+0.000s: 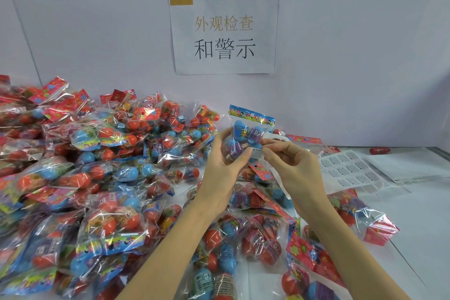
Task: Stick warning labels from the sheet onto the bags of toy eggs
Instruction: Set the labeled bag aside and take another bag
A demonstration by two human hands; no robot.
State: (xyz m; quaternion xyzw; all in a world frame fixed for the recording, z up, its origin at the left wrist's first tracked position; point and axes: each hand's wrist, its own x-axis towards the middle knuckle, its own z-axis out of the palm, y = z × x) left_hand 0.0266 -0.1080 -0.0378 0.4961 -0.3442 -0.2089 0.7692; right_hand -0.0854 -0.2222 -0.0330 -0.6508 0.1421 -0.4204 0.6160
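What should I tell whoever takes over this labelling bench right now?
Left hand: grips a bag of blue toy eggs, held up above the table.
Right hand: pinches a white warning label against that bag's front.
Label sheet: lies flat on the table at the right, many labels on it.
Pile of bagged eggs: fills the left and the near table.
Done: this label is on or nearly on the bag.
Left: press it down, set the bag aside, then label the others; which ones already carry labels cannot be told.

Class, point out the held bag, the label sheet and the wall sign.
held bag (246, 133), head view, blue egg inside.
label sheet (350, 170), head view, printed middle.
wall sign (224, 31), head view, paper centre.
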